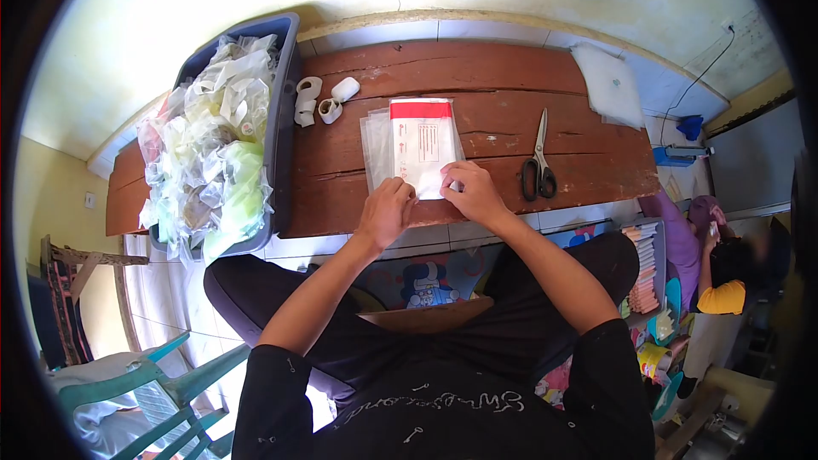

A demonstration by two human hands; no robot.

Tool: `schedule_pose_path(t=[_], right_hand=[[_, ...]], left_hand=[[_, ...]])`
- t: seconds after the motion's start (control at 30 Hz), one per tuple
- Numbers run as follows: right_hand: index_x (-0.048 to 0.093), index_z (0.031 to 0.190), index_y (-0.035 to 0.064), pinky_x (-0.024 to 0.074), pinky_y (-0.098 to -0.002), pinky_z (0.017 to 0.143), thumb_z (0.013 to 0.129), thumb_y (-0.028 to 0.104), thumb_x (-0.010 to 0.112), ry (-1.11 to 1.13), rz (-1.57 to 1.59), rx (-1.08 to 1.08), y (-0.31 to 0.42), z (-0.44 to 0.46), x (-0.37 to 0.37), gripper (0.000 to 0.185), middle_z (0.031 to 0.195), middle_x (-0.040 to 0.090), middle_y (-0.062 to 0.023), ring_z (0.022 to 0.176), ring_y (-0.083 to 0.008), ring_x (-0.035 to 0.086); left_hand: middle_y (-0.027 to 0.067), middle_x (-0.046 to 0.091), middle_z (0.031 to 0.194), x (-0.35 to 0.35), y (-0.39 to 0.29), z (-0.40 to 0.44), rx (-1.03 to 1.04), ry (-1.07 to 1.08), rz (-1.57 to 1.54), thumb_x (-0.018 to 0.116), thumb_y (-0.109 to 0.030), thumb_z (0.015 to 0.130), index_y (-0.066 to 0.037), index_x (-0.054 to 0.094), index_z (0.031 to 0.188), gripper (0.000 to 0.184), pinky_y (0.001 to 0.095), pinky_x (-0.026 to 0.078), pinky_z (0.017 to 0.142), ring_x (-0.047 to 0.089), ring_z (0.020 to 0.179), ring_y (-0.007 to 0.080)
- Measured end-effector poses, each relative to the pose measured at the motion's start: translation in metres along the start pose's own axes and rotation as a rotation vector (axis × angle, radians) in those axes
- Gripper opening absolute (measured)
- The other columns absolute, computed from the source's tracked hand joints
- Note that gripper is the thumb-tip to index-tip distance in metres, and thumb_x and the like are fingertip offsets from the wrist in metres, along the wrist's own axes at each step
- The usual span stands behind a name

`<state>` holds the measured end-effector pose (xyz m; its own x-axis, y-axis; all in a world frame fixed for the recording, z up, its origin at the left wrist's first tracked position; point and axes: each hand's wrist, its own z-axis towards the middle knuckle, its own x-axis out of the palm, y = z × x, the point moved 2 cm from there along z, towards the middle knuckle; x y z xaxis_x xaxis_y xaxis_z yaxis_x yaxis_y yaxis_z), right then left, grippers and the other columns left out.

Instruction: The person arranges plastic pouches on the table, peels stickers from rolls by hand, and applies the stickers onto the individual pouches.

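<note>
Along near edge of packet (420,149), R hand (474,192) pinched its R side; L hand (388,207) curled at L corner, can't tell if gripping. Packet lay on table (341,153) w/ clear bags (373,140) under. Scissors (538,162) lay R of packet, rolls (307,102) & bin (285,119) L.
</note>
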<state>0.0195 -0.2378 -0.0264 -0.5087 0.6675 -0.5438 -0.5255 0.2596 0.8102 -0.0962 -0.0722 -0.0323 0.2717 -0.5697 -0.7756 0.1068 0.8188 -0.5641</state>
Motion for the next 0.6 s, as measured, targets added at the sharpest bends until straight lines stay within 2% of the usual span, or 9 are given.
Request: schedule_pose_path(t=[0.13,0.23,0.3,0.43,0.53,0.6], right_hand=[[0.067,0.076,0.0016,0.0485,-0.0388,0.086,0.073,0.008,0.065,0.023,0.009,0.022,0.000,0.000,-0.003,0.008,0.100,0.068,-0.0158,0.095,-0.0338,0.061],[0.067,0.076,0.0025,0.0483,-0.0391,0.086,0.074,0.008,0.065,0.017,0.005,0.003,0.000,0.000,-0.004,0.006,0.099,0.067,-0.0152,0.095,-0.0336,0.060],[0.067,0.077,0.0035,0.0479,-0.0399,0.088,0.075,0.006,0.064,0.029,-0.094,-0.085,0.002,-0.002,-0.003,0.005,0.101,0.066,-0.0146,0.098,-0.0334,0.059],[0.067,0.078,0.0037,0.0477,-0.0407,0.089,0.075,0.005,0.063,0.034,-0.132,-0.103,0.001,-0.006,0.004,0.005,0.103,0.065,-0.0153,0.101,-0.0344,0.058],[0.066,0.081,0.0025,0.0465,-0.0414,0.093,0.074,0.004,0.064,0.002,-0.150,-0.118,0.003,-0.010,0.010,0.007,0.108,0.063,-0.0173,0.105,-0.0359,0.056],[0.066,0.084,0.0009,0.0435,-0.0417,0.098,0.074,0.004,0.066,0.008,-0.225,-0.103,0.007,-0.014,0.014,0.010,0.117,0.059,-0.0194,0.112,-0.0373,0.052]], left_hand=[[0.0104,0.058,0.081,0.006,-0.003,0.002,-0.008,-0.042,-0.046,0.067,-0.010,0.082,-0.005,0.063,0.085,0.008,0.0427,0.046,0.073,0.057,0.081,0.0306],[0.0100,0.058,0.081,0.010,-0.004,0.003,-0.120,-0.045,-0.095,0.068,-0.010,0.081,-0.006,0.065,0.085,0.007,0.0413,0.045,0.076,0.057,0.082,0.0297],[0.0094,0.059,0.081,0.013,-0.004,0.003,-0.260,-0.032,-0.147,0.070,-0.012,0.079,-0.006,0.068,0.084,0.008,0.0412,0.045,0.077,0.057,0.084,0.0286],[0.0087,0.060,0.083,0.014,-0.009,0.003,-0.337,-0.048,-0.127,0.072,-0.014,0.078,-0.007,0.072,0.085,0.010,0.0403,0.045,0.078,0.057,0.086,0.0272],[0.0105,0.064,0.086,0.006,-0.016,0.004,-0.404,-0.033,-0.061,0.072,-0.014,0.079,-0.008,0.074,0.091,0.014,0.0395,0.047,0.079,0.061,0.088,0.0281],[0.0094,0.068,0.084,0.001,-0.015,0.007,-0.660,0.097,-0.248,0.070,-0.016,0.083,-0.005,0.074,0.099,0.020,0.0366,0.050,0.074,0.064,0.080,0.0239]])
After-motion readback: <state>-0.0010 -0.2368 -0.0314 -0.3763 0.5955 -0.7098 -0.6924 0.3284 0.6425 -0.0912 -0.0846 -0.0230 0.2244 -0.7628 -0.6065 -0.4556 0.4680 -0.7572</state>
